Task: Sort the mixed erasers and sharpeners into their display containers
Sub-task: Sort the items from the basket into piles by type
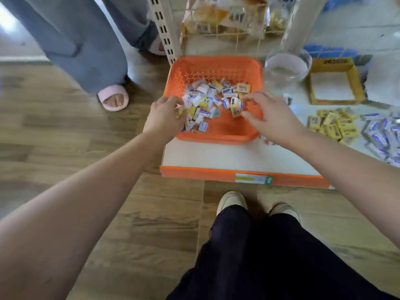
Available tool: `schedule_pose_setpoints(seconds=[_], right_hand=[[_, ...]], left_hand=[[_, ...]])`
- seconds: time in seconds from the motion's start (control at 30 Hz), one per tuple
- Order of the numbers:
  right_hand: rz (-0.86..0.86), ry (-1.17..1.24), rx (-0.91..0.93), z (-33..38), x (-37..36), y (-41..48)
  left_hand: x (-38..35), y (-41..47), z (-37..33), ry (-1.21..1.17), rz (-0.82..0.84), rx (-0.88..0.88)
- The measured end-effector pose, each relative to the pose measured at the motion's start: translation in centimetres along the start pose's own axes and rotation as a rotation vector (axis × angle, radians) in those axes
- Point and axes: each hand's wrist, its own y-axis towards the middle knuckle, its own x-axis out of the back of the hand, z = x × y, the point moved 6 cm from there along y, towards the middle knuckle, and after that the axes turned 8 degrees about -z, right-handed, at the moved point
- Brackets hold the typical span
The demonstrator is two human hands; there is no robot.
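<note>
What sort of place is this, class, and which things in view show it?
Probably a small shop: a slotted shelf upright, a price label on the orange shelf edge, and small boxed stock piled beside a basket.

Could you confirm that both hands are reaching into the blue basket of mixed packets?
Not quite: the head view shows the basket is orange, not blue. The left hand and right hand are indeed reaching into it, among the mixed packets.

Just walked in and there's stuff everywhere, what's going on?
A person is sorting. Both hands reach into the orange plastic basket of mixed small packets: the left hand seems to pinch a small yellow packet, the right hand hovers by a second yellow packet. Yellow boxes and white-and-blue packets lie in separate piles on the white shelf beside it.
</note>
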Motion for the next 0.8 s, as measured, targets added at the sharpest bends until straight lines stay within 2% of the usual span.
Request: schedule_pose_setpoints(seconds=[0.33,0.6,0.7,0.8], right_hand=[[0.291,-0.141,0.145,1.6,-5.5,3.0],[0.523,-0.195,0.154,1.7,-11.1,5.3],[0.564,-0.193,0.160,2.0,-12.6,5.6],[0.510,-0.193,0.167,2.1,-13.6,6.0]], left_hand=[[-3.3,1.6,0.4,0.029,0.161,-0.110],[-5.5,4.1,-0.2,0.211,0.233,-0.130],[-6.4,4.7,-0.5,0.261,0.224,-0.163],[-7.1,5.1,-0.6,0.276,0.217,-0.203]])
